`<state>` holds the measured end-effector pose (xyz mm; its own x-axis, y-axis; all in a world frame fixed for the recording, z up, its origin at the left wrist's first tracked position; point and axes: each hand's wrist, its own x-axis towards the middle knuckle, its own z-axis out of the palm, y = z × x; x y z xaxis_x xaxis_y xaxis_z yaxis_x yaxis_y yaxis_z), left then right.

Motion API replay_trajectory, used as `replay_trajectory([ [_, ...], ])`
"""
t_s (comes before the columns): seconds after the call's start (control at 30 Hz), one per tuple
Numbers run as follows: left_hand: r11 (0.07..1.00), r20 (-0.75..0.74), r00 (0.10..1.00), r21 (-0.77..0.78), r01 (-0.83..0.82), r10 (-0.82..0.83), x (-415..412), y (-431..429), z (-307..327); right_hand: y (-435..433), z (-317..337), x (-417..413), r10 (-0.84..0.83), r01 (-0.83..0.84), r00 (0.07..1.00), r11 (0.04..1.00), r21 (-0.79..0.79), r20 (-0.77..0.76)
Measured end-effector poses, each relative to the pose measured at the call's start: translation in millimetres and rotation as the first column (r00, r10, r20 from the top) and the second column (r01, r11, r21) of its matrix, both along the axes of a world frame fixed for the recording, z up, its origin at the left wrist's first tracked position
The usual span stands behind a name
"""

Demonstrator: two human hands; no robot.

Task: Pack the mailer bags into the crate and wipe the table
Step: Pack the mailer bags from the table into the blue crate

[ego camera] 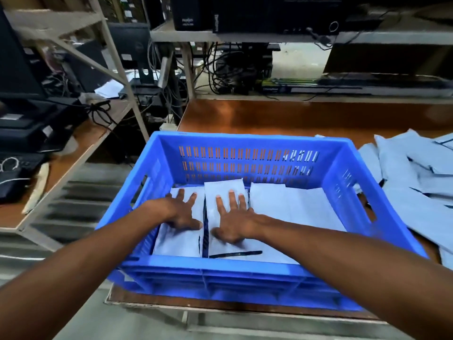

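Note:
A blue slotted crate (250, 268) sits on the brown table (282, 116), overhanging its near left corner. Inside lie pale mailer bags in stacks: a left stack (176, 241), a middle stack (224, 190) and a right stack (294, 204). My left hand (181, 212) lies flat with fingers spread on the left stack. Pressed palm down on the middle stack is my right hand (232, 222), fingers also apart. Neither hand grips a bag. More loose mailer bags (411, 173) are heaped on the table right of the crate.
A metal rack (282, 35) with black computer boxes and tangled cables stands behind the table. At left, another bench (81, 148) holds black equipment and wires, with an angled metal frame (115, 62) over it. A gap of floor separates the two benches.

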<state>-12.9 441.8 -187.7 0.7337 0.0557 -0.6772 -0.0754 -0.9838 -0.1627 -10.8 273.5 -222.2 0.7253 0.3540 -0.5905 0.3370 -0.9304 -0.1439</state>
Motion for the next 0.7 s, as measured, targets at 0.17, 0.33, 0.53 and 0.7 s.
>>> replay_trajectory([
  [0.17, 0.994, 0.439, 0.898, -0.111, 0.016, 0.034, 12, -27, 31, -32, 57, 13, 0.002, -0.047, 0.958, 0.988, 0.148, 0.288],
  [0.33, 0.855, 0.767, 0.634, -0.389, 0.344, 0.094, 17, -144, 80, -158, 155, 19, -0.395, -0.017, 0.667, 0.84, 0.543, 0.632],
  [0.53, 0.65, 0.827, 0.56, -0.455, 0.609, 0.054, -38, -368, 102, -367, 160, 5, -0.669, 0.164, 0.434, 0.717, 0.678, 0.603],
  [0.7, 0.751, 0.645, 0.757, -0.448, 0.484, -0.103, -56, -499, 43, -500, 64, -35, -0.716, 0.462, 0.495, 0.697, 0.548, 0.493],
])
